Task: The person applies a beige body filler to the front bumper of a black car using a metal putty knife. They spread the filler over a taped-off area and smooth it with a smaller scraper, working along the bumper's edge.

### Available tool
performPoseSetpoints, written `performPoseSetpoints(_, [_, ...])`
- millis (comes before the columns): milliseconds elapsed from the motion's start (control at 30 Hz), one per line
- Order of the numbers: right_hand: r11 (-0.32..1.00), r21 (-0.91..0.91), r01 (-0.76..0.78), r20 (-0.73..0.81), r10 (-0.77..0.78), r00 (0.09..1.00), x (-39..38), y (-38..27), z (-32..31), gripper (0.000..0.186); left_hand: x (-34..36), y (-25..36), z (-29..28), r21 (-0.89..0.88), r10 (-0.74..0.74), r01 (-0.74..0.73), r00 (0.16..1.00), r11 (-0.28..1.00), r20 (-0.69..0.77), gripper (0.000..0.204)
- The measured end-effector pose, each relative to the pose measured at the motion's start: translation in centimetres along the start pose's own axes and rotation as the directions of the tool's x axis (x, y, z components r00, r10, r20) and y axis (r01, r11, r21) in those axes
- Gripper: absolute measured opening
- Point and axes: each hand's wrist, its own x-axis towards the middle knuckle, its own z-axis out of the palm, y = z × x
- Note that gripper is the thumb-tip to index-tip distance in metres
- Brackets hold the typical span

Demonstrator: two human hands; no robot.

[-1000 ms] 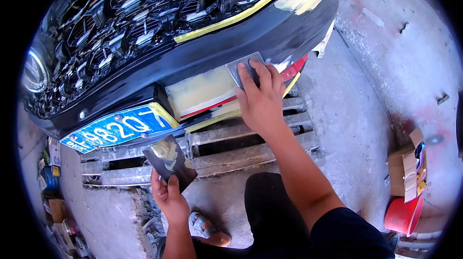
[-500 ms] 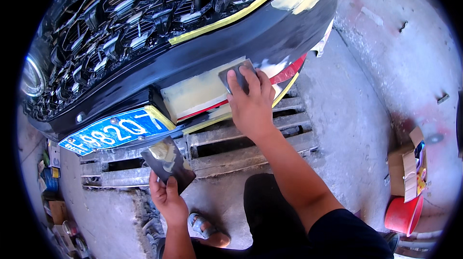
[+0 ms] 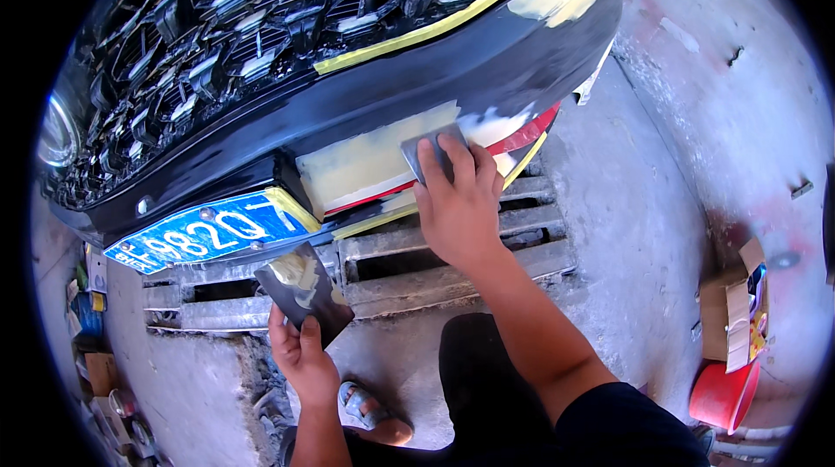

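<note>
- One dark board (image 3: 326,300), tilted, is pinched in the left hand (image 3: 300,361), thumb on its face; we see cream paste (image 3: 296,274) on top.
- Right hand (image 3: 459,210) closed over a grey spreader (image 3: 413,152), fingers laid along its face; how hard they press, we cannot tell.
- Spreader lies at the right end of the cream patch (image 3: 357,161) on the dark bumper (image 3: 391,102), just above the red stripe (image 3: 370,195).
- Main risk, we judge: ridges or gouges, should uneven finger pressure dig one edge in.
- Sliding low could smear paste across the stripe.
- Tipping the board might drop paste on the slatted grate (image 3: 435,286) below.
</note>
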Motion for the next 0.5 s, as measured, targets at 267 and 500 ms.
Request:
performPoseSetpoints(267, [1.0, 0.017, 0.011, 0.045, -0.012, 0.999, -2.9, 0.6, 1.4, 0.054, 0.1, -0.1, -0.1, -0.038, -0.029, 0.028, 0.999, 0.999, -0.035, 0.047])
performPoseSetpoints(500, [1.0, 0.006, 0.022, 0.077, -0.023, 0.997, -3.9, 1.6, 1.3, 0.055, -0.4, 0.4, 0.7, -0.07, -0.03, 0.029, 0.999, 0.997, -0.015, 0.048])
